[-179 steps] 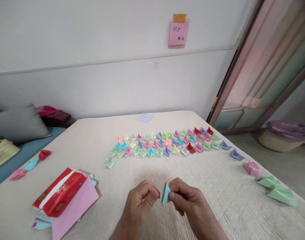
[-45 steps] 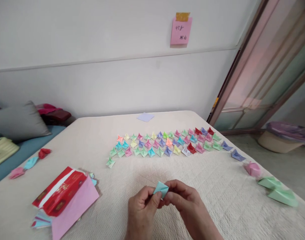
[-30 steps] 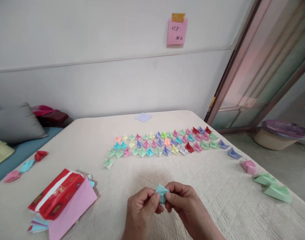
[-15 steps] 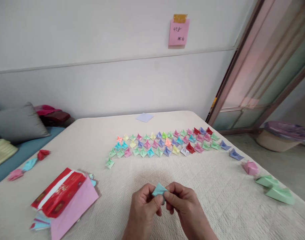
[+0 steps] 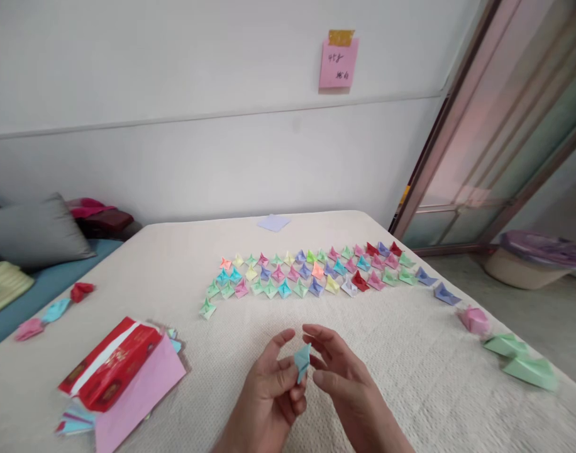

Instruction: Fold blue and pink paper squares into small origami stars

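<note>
A small light-blue folded paper (image 5: 302, 362) is pinched between the thumb and fingers of my left hand (image 5: 271, 384), its point turned up and to the right. Close on its right side is my right hand (image 5: 342, 384), thumb and fingers apart and curved around the air beside the paper. Whether a right fingertip brushes the paper's far side cannot be made out. Beyond my hands, rows of small folded paper boats (image 5: 284, 288) in many colours stand on the cream quilted cover (image 5: 250, 321).
A red packet (image 5: 116, 362) lies at the left on pink paper sheets (image 5: 144, 393). Larger folded boats (image 5: 531, 370) line the right edge; three crumpled-looking paper pieces (image 5: 56, 310) lie along the left. A lilac square sheet (image 5: 274, 222) is near the wall, and a tub (image 5: 528, 264) stands on the floor.
My right hand has let go of the light-blue paper and opened beside it. The paper has turned in my left hand, from lying fairly level to standing on its edge.
</note>
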The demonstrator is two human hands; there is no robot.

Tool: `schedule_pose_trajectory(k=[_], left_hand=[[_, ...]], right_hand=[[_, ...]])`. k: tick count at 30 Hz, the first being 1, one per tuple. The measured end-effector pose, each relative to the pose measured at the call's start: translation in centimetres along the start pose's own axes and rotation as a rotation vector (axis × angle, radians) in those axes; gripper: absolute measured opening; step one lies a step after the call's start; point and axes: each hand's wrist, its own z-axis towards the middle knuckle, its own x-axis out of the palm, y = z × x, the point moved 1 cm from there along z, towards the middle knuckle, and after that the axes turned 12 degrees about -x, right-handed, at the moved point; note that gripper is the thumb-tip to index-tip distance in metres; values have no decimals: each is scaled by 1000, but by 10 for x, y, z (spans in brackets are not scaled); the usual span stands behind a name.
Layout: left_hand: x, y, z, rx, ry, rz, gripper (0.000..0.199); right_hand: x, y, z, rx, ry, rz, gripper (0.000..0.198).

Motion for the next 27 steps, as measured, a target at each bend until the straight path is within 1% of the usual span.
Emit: schedule_pose_trajectory(k=[1,2,4,5,7,9,11,13,15,16,17,19,21,25,27], left_hand=[[-1,0,-1,-56,60,-26,49],[-2,0,-1,-107,113,-55,49],[-5,3,0,-188,185,-110,48],[-6,4,1,-216,204,-132,47],[-7,6,2,-249,218,-148,45],[-7,6,2,-254,197,-82,40],[-5,1,0,-212,119,90,30],[-4,-7,-3,-88,-19,326,19],[-2,-16,-6,70,-158,523,17],[-2,-18,-7,106,-182,591,16],[-1,-20,-7,127,-176,637,16],[0,-18,-6,122,-125,665,12],[-1,-13,-4,125,-121,636,7],[-5,-7,0,176,-191,563,8],[-6,-7,0,201,-213,558,8]], right_hand=[[0,0,1,48,32,44,43],[0,0,1,96,68,82,40],[1,0,1,159,103,125,26],[2,0,1,168,103,126,20],[1,-2,1,159,97,110,16],[0,-3,1,154,100,89,14],[-4,-2,3,152,92,58,12],[-8,0,5,132,73,-15,10],[-12,4,6,110,83,-97,7],[-12,5,7,107,109,-127,7],[-11,7,6,112,148,-139,8],[-8,8,5,139,231,-129,8],[-4,7,4,159,251,-137,9],[-1,2,4,138,153,-214,9],[-1,-2,4,123,128,-206,8]])
